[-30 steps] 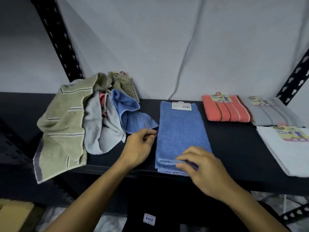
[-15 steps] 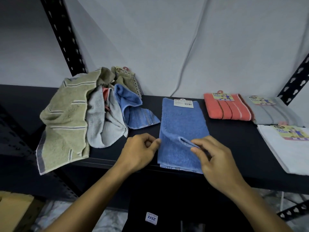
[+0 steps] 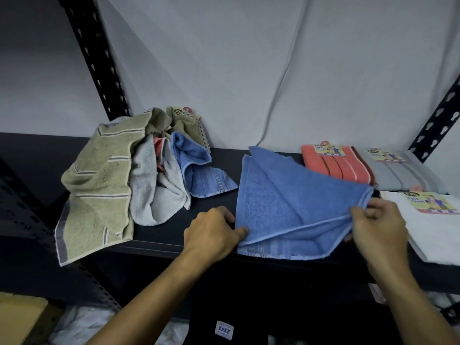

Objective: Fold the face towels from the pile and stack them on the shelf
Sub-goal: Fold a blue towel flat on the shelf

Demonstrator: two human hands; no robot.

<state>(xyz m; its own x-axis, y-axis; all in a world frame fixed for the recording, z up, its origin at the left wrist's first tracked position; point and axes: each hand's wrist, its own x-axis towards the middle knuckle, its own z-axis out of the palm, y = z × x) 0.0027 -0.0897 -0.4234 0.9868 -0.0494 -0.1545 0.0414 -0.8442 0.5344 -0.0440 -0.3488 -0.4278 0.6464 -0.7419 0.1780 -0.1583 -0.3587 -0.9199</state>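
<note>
Blue towel (image 3: 281, 207), plain, with a woven band at its near edge. Pile: olive towel (image 3: 99, 183) with grey-and-white stripes, grey towel (image 3: 154, 195), blue striped towel (image 3: 206, 181). Folded towels: coral (image 3: 336, 168) with pale stripes, grey (image 3: 398, 175), white (image 3: 438, 232). Shelf (image 3: 154, 242) black.

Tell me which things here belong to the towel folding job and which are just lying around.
Part of the job:
blue towel, pinched by the right hand and held down by the left hand
unfolded pile
folded coral towel, grey towel, white towel
shelf

Just lying about:
cardboard box
white cable on the wall
</note>
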